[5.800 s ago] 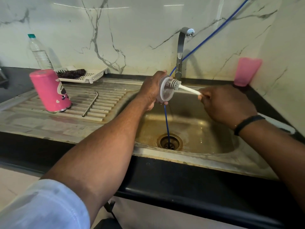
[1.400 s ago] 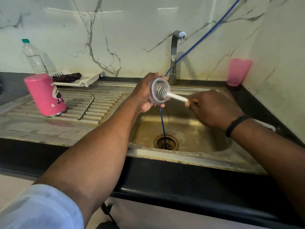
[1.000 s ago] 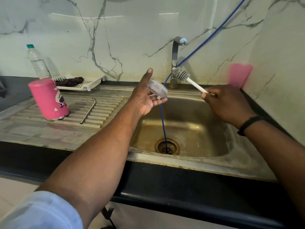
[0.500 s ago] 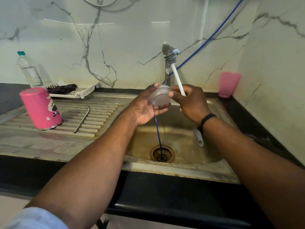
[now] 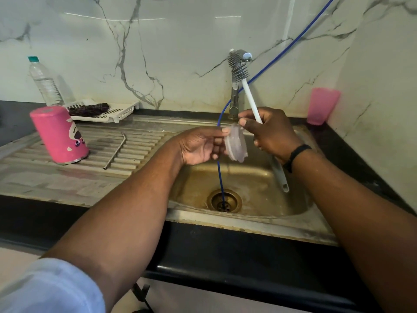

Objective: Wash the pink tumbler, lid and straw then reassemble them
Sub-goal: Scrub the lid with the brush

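Having pulled the bottle brush out of the clear lid, I now hold it bristles-up in front of the faucet, my right hand curled round its white handle with thumb and forefinger touching the lid's top edge. My left hand holds the lid on edge above the sink, fingers behind, thumb on the rim. I judge scrubbing is over and rinsing comes next. Counting: one lid, one brush, one pink tumbler upside down on the drainboard left of the sink, one metal straw beside it, one pink cup right of the faucet.
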